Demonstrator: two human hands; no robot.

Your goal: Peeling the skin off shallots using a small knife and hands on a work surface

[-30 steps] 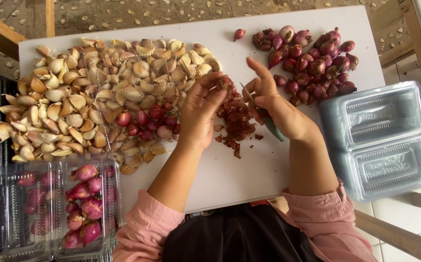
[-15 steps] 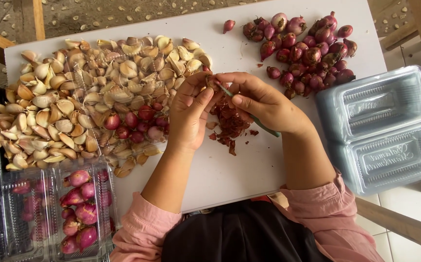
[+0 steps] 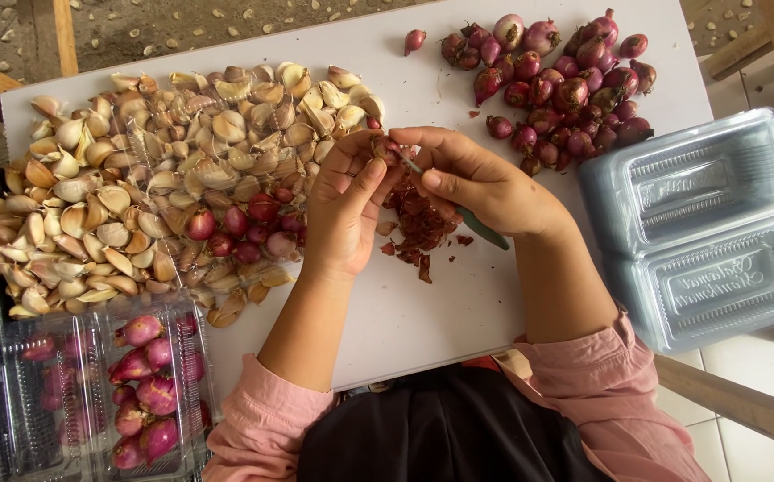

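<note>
My left hand (image 3: 344, 207) pinches a small shallot (image 3: 380, 148) between thumb and fingers, over the middle of the white table (image 3: 422, 312). My right hand (image 3: 480, 183) grips a small knife with a green handle (image 3: 480, 228), its blade tip against the shallot. Dark red peelings (image 3: 418, 223) lie piled just below both hands. A heap of unpeeled shallots (image 3: 561, 76) lies at the far right. A few shallots (image 3: 244, 228) lie beside my left hand.
A big pile of garlic cloves (image 3: 137, 178) covers the table's left half. A clear plastic box with peeled shallots (image 3: 141, 393) sits at lower left. An open, empty clear clamshell box (image 3: 703, 228) stands at the right edge. Wooden frame pieces run along both sides.
My right hand swung leftward with the knife until it met my left hand at the shallot. The view has shifted slightly; the hands now work close together.
</note>
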